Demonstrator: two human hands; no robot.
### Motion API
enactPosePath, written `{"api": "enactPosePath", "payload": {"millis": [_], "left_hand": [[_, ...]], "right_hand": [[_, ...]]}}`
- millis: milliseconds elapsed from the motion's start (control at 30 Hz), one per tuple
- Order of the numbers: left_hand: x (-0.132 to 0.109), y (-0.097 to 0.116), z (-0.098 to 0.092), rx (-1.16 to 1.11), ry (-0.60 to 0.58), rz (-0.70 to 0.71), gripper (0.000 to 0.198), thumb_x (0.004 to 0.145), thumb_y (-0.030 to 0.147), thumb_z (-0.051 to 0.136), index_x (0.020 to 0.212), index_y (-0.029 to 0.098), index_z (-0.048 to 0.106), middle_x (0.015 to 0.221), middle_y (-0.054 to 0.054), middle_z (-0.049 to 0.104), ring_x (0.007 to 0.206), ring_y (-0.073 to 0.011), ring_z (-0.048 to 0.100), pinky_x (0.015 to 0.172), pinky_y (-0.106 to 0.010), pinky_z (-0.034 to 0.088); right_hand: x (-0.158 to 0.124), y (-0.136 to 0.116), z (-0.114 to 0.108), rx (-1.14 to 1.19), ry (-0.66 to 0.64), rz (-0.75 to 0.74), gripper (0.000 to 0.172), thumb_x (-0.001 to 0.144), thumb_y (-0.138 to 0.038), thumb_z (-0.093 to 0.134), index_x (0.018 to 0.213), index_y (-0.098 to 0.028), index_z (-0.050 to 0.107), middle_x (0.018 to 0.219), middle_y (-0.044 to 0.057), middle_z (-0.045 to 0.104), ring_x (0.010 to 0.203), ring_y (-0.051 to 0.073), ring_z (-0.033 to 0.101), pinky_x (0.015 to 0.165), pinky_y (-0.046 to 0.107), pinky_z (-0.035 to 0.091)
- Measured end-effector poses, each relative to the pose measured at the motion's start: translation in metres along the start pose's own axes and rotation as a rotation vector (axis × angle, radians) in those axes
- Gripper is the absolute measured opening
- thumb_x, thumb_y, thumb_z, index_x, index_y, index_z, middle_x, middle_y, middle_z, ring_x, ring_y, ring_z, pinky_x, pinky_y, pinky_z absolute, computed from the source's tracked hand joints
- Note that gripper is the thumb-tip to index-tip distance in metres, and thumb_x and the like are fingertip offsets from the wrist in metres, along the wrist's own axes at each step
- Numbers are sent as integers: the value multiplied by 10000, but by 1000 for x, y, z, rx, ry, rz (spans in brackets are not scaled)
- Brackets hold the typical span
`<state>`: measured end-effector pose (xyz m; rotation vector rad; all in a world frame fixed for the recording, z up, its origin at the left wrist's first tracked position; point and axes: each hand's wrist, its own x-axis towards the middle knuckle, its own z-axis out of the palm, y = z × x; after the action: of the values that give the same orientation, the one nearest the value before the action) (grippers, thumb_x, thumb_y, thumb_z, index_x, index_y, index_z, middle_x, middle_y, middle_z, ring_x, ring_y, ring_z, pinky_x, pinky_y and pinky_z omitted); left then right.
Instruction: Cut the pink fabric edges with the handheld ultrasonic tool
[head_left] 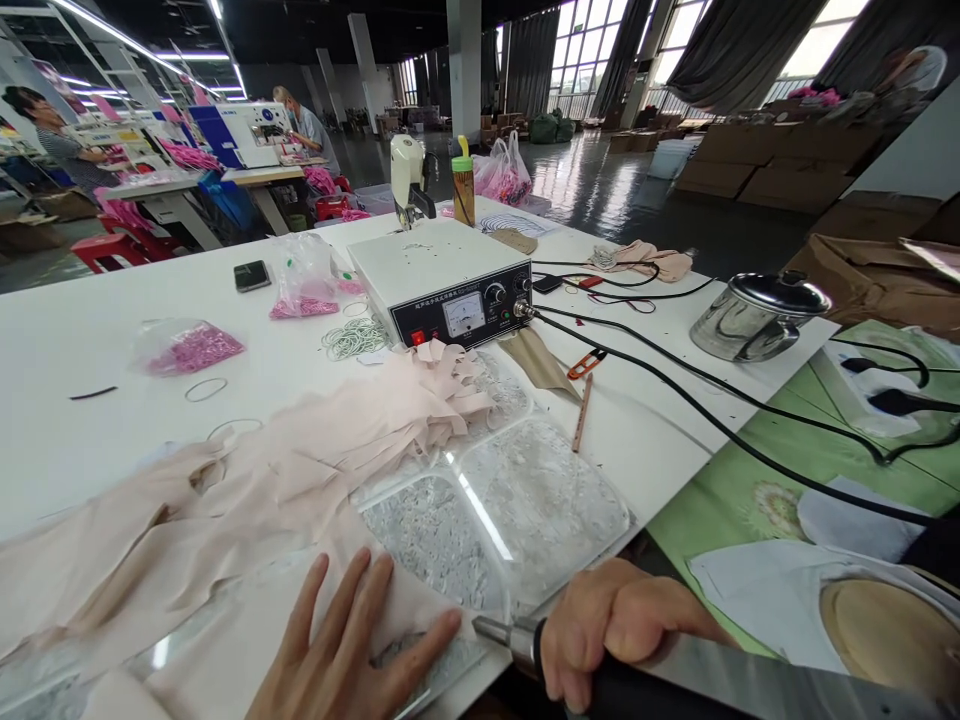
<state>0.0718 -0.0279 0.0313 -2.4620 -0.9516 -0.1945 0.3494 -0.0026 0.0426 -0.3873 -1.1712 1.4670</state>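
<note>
My left hand (341,640) lies flat with fingers spread on a layer of thin pale pink fabric (277,500). In my right hand (622,620) is an ultrasonic handpiece (525,641) with a black grip and a pointed metal tip. The tip points left, close to my left thumb and the fabric's edge; whether it touches the cloth I cannot tell. Beneath the fabric is a clear, scratched plate (551,485) with rounded panels. More fabric is bunched up towards the box-shaped control unit (442,275), which has a dial and a lit red switch.
Black cables (675,385) cross the table's right side. A pencil (582,412), orange snips (587,364), a steel mug (757,315), a bottle (463,185) and bags of pink pieces (196,346) stand or lie around. Green cloth (750,500) is at right. People sit at sewing machines behind.
</note>
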Motion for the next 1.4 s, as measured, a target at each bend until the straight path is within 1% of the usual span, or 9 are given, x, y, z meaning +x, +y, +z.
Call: {"api": "enactPosePath", "payload": {"millis": [100,233,400,500,600,833,967,1133,1400], "left_hand": [[2,-1,-2,13,-18,28,744,899,729,505,1541,400,322,1209,-121,633,1190,-341,554,1182,-577,117],[0,0,2,-10,-56,26,758,869,716,553,1532,432,320,1207,-114,627,1272,-381,493,1169,-635,90],[2,4,7,-17,-34,28,783,847,720,589,1526,407,354,1177,-118,634,1375,-394,392,1169,-658,49],[3,5,6,-23,-22,14,759,864,705,588,1524,406,362,1187,-114,632,1424,-389,329,1172,-657,35],[3,7,5,-23,-28,8,769,871,691,596,1535,403,336,1198,-120,625,1456,-397,268,1168,-665,31],[0,10,4,-13,-39,-3,731,913,621,584,1549,398,301,1173,-126,634,1440,-398,299,1159,-676,50],[-1,11,5,-32,-37,-37,662,958,592,537,1548,410,297,1214,-110,625,1454,-372,290,1169,-663,39],[-1,12,7,-43,-21,-47,651,957,564,558,1541,408,316,1230,-116,610,1497,-381,186,1167,-671,39],[-1,11,8,-26,2,-23,700,927,553,581,1549,376,313,1191,-139,612,1490,-425,174,1152,-684,54]], "right_hand": [[3,0,-4,42,-145,-9,166,929,-377,625,1077,-343,691,858,66,752,603,206,713,589,389,628],[1,-1,3,-40,115,-24,176,970,-322,556,1071,-385,687,860,39,743,632,186,713,587,341,606],[7,3,-5,-13,-174,-80,240,969,-295,535,1173,-375,634,891,48,726,597,173,708,561,338,613],[10,13,-10,4,-97,-28,110,939,-409,577,1000,-338,635,762,15,694,503,163,659,487,317,595],[10,22,-10,20,-25,-16,264,876,-572,606,834,-312,590,641,-10,638,409,153,594,386,283,545],[12,27,-5,76,8,-121,207,983,-409,490,1067,-322,658,875,56,696,597,169,715,546,338,631],[17,43,-1,97,35,-187,209,956,-480,519,955,-305,634,784,25,675,461,138,649,415,284,584],[21,42,1,29,-41,-112,144,959,-429,526,1013,-346,630,855,8,688,542,157,686,489,346,614],[23,26,22,98,116,-16,117,909,-419,651,936,-313,691,779,-5,683,605,144,688,558,303,582]]}}
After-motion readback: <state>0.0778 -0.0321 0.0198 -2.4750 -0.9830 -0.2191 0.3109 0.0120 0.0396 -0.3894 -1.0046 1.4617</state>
